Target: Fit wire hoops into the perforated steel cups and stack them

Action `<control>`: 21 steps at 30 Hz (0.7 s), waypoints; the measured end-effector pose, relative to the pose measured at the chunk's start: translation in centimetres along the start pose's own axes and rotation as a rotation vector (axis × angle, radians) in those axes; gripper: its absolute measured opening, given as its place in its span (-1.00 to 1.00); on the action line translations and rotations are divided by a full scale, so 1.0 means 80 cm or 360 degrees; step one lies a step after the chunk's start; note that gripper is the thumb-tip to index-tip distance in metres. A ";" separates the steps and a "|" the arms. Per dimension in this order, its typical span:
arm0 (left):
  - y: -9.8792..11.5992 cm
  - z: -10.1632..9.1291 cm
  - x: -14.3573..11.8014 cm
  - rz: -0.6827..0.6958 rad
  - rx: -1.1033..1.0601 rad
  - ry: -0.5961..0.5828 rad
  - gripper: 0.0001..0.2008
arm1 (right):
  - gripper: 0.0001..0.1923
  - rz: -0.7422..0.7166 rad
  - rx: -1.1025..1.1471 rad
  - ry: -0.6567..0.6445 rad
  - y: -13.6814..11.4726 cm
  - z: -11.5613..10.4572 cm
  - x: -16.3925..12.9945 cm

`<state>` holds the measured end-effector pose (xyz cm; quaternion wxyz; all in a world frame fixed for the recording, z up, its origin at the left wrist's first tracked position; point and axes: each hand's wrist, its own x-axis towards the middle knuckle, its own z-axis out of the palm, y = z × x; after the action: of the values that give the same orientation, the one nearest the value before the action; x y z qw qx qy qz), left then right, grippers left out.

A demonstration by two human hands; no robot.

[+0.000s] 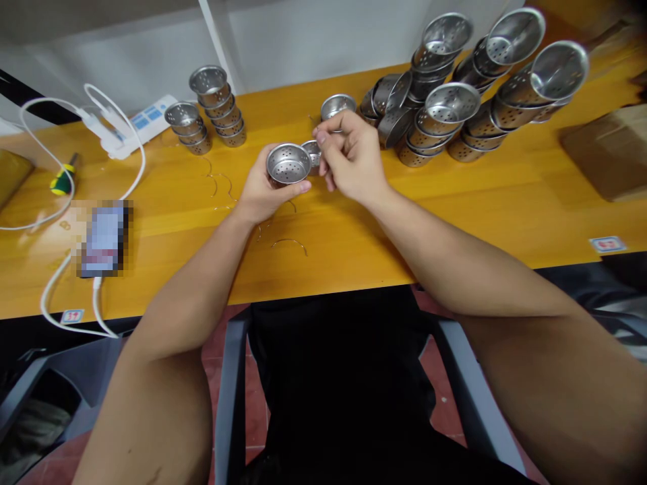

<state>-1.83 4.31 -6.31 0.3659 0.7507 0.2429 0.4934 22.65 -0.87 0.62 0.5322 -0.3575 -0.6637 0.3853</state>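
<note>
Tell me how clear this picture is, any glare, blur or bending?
Head view: sharp at the centre, the perforated cup in the left hand crisp; soft glare on the stacked cups; the table edge bows from wide-angle distortion; the phone is pixelated; corners darken.

You get bright, even light from above; the steel cups point(475, 87) throw sharp glints and the wooden bench point(455, 202) shines softly. Your view bows at the edges, corners darken, and your lap sits in deep shadow.
</note>
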 end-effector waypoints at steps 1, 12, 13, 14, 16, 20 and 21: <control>-0.001 0.000 -0.001 0.0016 0.0020 -0.0008 0.13 | -0.33 -0.0008 -0.0042 0.0003 -0.002 -0.005 0.003; 0.013 0.012 -0.006 -0.0027 0.0225 -0.0043 0.18 | -0.49 -0.0036 -0.0279 -0.0076 -0.015 -0.010 -0.002; 0.014 0.013 -0.006 -0.0023 0.0229 -0.0039 0.18 | -0.51 -0.0037 -0.0296 -0.0076 -0.012 -0.010 -0.001; 0.016 0.013 -0.006 -0.0019 0.0232 -0.0040 0.17 | -0.52 -0.0038 -0.0313 -0.0074 -0.010 -0.011 0.000; 0.020 0.013 -0.006 -0.0020 0.0241 -0.0049 0.15 | -0.55 -0.0036 -0.0347 -0.0080 -0.007 -0.011 0.001; 0.024 0.013 -0.007 -0.0020 0.0268 -0.0065 0.17 | -0.62 -0.0012 -0.0388 -0.0091 -0.009 -0.010 0.000; 0.023 0.013 -0.007 -0.0016 0.0274 -0.0062 0.17 | -0.63 -0.0009 -0.0380 -0.0085 -0.010 -0.009 -0.001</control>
<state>-1.12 2.44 -5.40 0.3071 0.7876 0.2810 0.4543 23.33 -1.20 1.40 0.4689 -0.4061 -0.7199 0.3114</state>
